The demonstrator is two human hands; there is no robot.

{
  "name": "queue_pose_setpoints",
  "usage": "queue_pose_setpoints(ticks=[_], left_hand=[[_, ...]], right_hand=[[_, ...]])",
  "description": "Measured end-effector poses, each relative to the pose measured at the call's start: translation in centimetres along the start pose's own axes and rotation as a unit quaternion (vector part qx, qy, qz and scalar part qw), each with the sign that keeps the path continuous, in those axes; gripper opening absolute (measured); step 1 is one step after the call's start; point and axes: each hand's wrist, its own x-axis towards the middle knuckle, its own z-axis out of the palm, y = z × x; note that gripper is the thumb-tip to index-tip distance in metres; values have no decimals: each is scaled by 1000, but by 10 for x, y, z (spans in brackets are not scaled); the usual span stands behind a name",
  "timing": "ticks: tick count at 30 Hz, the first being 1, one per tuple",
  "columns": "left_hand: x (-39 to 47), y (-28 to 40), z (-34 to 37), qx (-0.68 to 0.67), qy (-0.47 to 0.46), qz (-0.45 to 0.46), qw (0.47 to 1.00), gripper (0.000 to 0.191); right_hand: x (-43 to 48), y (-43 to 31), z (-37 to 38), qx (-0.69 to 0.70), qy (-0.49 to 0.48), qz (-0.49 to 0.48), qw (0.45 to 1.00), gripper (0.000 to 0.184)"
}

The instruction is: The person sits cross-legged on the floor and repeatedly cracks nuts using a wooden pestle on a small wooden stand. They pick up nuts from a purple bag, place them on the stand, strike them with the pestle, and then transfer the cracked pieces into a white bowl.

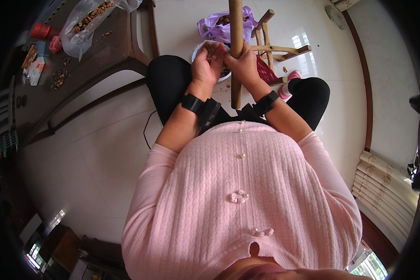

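Note:
My right hand (245,64) grips a thick round wooden rod (236,24), which stretches from the top of the view down towards my lap. Close beside it, my left hand (207,66) is cupped with its palm turned up. Small brown pieces show at its fingers; whether they lie in the hand or beyond it is unclear. Under both hands stands a white container (224,79), partly covered by them, holding brown pieces that look like walnut shells. A purple plastic bag (210,28) with whole brown nuts rests on the floor just behind the container.
On the left, a dark wooden table (101,63) carries a clear plastic bag of walnut kernels (91,17), a red-capped jar (42,31), small packets (36,70) and scattered crumbs (60,78). A wooden folding stool frame (266,45) is to the right. Pink shoes (294,75) appear near my right knee.

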Motion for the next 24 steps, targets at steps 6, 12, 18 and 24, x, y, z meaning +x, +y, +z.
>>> queue_pose_setpoints(ticks=[6, 12, 18, 24], left_hand=[[3, 10, -9, 66, -32, 51, 996, 22], [2, 10, -10, 72, -56, 34, 995, 22], [-7, 8, 1, 126, -60, 29, 990, 20], [-8, 7, 4, 129, -103, 13, 986, 19]], right_hand=[[12, 13, 2, -11, 25, -5, 1000, 30], [11, 10, 2, 62, -31, 54, 996, 27], [10, 6, -1, 102, -46, 42, 993, 24], [13, 8, -2, 116, -57, 6, 992, 34]])
